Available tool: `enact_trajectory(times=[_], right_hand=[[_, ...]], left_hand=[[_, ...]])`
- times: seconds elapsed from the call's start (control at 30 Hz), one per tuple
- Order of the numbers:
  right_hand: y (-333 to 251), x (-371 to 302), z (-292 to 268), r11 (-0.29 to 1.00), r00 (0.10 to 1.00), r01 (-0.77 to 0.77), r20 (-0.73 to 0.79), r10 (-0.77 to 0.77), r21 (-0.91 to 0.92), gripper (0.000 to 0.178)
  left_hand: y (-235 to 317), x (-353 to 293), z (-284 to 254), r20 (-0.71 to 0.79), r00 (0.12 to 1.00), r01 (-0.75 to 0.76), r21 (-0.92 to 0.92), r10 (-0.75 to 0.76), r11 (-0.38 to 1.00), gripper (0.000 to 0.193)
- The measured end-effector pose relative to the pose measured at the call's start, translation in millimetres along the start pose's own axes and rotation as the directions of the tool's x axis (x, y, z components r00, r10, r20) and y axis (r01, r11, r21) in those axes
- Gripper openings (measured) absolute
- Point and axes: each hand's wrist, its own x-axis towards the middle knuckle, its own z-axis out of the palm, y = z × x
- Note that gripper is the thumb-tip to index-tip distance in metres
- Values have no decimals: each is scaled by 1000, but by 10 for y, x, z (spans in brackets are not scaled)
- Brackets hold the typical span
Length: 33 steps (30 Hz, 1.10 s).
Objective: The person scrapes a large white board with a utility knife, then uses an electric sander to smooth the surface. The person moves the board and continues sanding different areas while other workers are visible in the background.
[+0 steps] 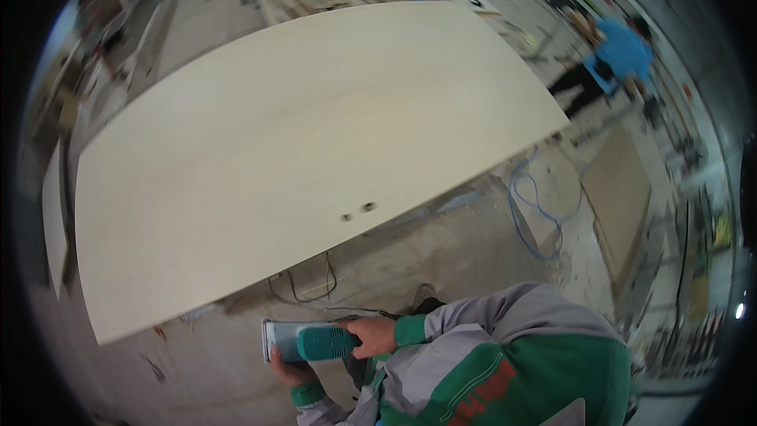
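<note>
Green sander (325,343), lower centre: right hand (375,337) wrapped round its body, left hand (288,368) pinching the base's edge. Dark cable (335,276) loops by the pale panel (315,134); a snag could jerk the tool.

Open room over pale panel (315,126), dark cable (336,274) — between panel and sander (323,343)

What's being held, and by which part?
A green power tool, apparently a sander: right hand on its body's end, left hand on its flat base.
</note>
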Motion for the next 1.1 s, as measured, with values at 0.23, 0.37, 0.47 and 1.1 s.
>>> enact_trajectory(times=[0.23,0.37,0.47,1.1], right_hand=[[241,-2034,-1425,960,784,263,-602,-155,96,83],[825,-3169,-1938,946,646,218,-762,44,239,76],[1232,-3839,-2160,917,490,256,-859,150,306,68],[1523,-4986,-5061,930,361,-291,-874,325,226,93]], left_hand=[[-1111,-219,2801,391,890,119,296,-233,948,50],[-2255,-539,3860,518,737,166,485,-434,859,50],[-2808,-814,4424,652,662,-178,617,-371,767,54],[-4485,-1304,8045,932,117,-911,238,-343,337,41]])
